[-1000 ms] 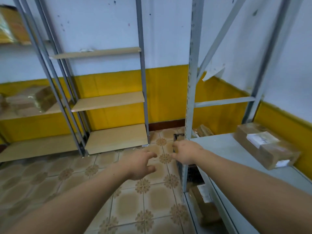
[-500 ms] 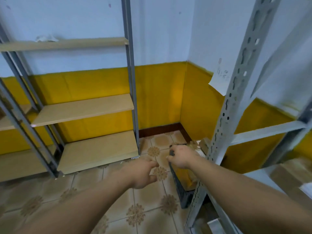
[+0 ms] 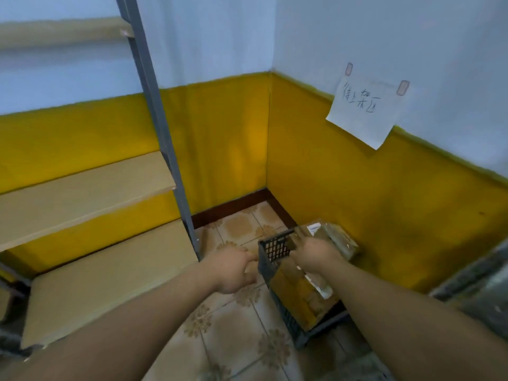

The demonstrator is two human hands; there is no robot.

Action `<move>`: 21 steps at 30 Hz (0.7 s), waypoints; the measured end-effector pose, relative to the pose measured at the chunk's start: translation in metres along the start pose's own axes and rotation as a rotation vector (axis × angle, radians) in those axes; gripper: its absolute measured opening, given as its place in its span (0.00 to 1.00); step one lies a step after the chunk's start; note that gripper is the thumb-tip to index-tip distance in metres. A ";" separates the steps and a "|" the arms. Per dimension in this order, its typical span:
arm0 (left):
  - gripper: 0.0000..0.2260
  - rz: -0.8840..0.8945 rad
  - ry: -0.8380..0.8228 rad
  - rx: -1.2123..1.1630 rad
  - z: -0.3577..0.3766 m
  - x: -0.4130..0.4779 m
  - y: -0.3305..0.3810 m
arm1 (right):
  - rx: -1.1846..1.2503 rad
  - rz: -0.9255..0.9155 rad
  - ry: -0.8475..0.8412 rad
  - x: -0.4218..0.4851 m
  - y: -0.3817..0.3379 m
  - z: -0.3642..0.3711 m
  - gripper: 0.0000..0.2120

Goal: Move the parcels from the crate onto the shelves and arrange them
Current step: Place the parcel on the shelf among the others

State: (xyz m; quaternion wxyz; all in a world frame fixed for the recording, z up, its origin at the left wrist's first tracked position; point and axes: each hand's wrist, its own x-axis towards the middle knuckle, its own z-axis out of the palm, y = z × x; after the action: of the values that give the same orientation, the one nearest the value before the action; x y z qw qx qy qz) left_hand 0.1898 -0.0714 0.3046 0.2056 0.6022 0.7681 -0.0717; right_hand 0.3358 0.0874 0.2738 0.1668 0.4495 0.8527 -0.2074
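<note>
A dark mesh plastic crate (image 3: 275,250) stands on the tiled floor in the yellow corner. Brown taped cardboard parcels fill it; one parcel (image 3: 334,236) sticks up at its far end, and another (image 3: 302,295) lies lower, nearer me. My right hand (image 3: 316,255) reaches over the crate's rim onto the parcels, its fingers hidden behind the hand. Just outside the crate's left wall is my left hand (image 3: 233,269), loosely curled, its forefinger at the rim, holding nothing.
Bare wooden shelf boards (image 3: 82,188) on a grey metal frame (image 3: 165,149) stand to the left, the lowest board (image 3: 110,273) near the floor. A grey metal rack's edge (image 3: 478,281) juts in at the right. A handwritten paper note (image 3: 365,111) hangs on the wall.
My view has swung right and down, from the racks to the corner. Both hands have moved forward to the crate, the right one now over the parcels.
</note>
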 end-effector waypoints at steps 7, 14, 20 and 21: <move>0.22 0.214 -0.127 0.063 -0.022 0.109 -0.070 | 0.184 0.265 0.076 0.056 0.009 -0.018 0.18; 0.22 0.425 -0.152 0.149 -0.051 0.217 -0.067 | 0.259 0.471 0.057 0.091 0.061 -0.021 0.23; 0.24 0.403 -0.349 0.046 -0.030 0.318 -0.030 | 0.378 0.588 0.046 0.142 0.112 -0.015 0.26; 0.24 0.402 -0.370 0.037 -0.024 0.335 -0.026 | 0.414 0.599 0.036 0.152 0.121 -0.013 0.26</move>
State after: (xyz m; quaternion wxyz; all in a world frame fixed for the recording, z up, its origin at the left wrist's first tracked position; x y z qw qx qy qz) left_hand 0.0957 0.2302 0.1885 0.3414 0.7229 0.5810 -0.1524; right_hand 0.3535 0.2611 0.1890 0.1104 0.7073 0.6258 -0.3097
